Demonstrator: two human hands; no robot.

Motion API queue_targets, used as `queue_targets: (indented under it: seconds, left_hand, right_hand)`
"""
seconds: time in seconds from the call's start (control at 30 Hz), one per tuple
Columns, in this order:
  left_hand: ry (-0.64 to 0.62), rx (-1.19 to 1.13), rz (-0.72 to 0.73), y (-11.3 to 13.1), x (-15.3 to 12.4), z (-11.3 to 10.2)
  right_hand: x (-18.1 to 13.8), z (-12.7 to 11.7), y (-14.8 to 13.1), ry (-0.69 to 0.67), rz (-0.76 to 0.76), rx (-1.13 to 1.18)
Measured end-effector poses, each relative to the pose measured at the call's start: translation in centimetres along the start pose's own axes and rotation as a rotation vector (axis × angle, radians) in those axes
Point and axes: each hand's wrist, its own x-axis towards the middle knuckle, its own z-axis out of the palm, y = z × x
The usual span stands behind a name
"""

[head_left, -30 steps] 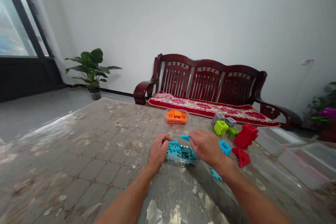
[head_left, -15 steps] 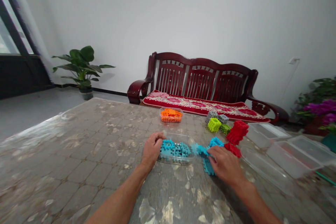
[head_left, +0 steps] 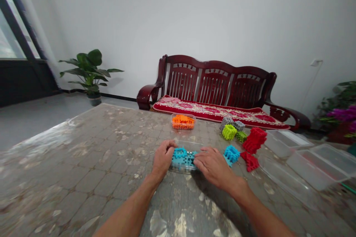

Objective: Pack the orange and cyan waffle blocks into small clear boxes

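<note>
My left hand point(head_left: 163, 155) is closed on the left end of a clear plastic box point(head_left: 182, 171), thumb and fingers at its rim. Blue interlocking building blocks point(head_left: 182, 159) lie inside the box. My right hand point(head_left: 213, 164) is over the box's right end, its fingers curled down on blue blocks there; the fingertips and part of the blocks are hidden. Just right of that hand, a joined blue block piece point(head_left: 231, 154) rests on the table.
Behind stands a clear box of orange blocks point(head_left: 183, 122). Grey point(head_left: 226, 121), lime green point(head_left: 229, 132) and red blocks point(head_left: 254, 140) sit to the right. Clear containers point(head_left: 314, 168) and a clear lid point(head_left: 289, 181) lie at far right. A wooden bench point(head_left: 214, 81) stands beyond the table.
My right hand has moved left from the loose blue blocks to the box. Some of those blocks have left their spot on the table. My left hand stays at the box.
</note>
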Motion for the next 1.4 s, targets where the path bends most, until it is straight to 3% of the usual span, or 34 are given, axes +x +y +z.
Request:
queue_targets:
  seconds: [0.1, 0.23, 0.43, 0.5, 0.6, 0.77, 0.9, 1.07, 1.2, 1.4]
  left_hand:
    - [-0.001, 0.000, -0.005, 0.2, -0.1, 0.0]
    - [-0.011, 0.002, -0.017, 0.2, -0.1, 0.0]
    - [-0.016, -0.006, -0.019, 0.1, 0.0, -0.1]
    - [-0.013, -0.009, -0.020, 0.0, 0.1, 0.0]
    - [-0.012, -0.002, -0.025, -0.1, 0.1, 0.0]
    - [-0.003, 0.008, -0.021, -0.2, 0.1, -0.1]
    - [-0.006, 0.011, -0.016, -0.4, 0.1, -0.1]
    - [-0.012, 0.004, -0.018, -0.4, 0.2, -0.1]
    - [-0.014, 0.003, -0.026, -0.2, 0.1, -0.1]
    - [-0.006, -0.002, -0.013, -0.3, 0.1, 0.0]
  right_hand:
    - [-0.3, 0.5, 0.3, 0.037, 0.022, 0.031]
    - [-1.4, 0.0, 2.2, 0.202, 0.102, 0.138]
    - [-4.1, -0.4, 9.3, 0.470, 0.512, 0.208]
    - [-4.9, -0.2, 11.4, 0.500, 0.630, 0.120]
    - [-5.7, 0.1, 12.9, 0.440, 0.686, -0.020]
    - [-5.6, 0.8, 12.4, 0.296, 0.648, -0.147]
    - [-5.4, 1.0, 11.9, 0.261, 0.677, -0.167]
    - [-5.2, 0.6, 11.9, 0.370, 0.698, -0.078]
    - [-4.3, -0.1, 10.9, 0.518, 0.647, 0.163]
    - [-2.5, -1.1, 6.2, 0.464, 0.428, 0.314]
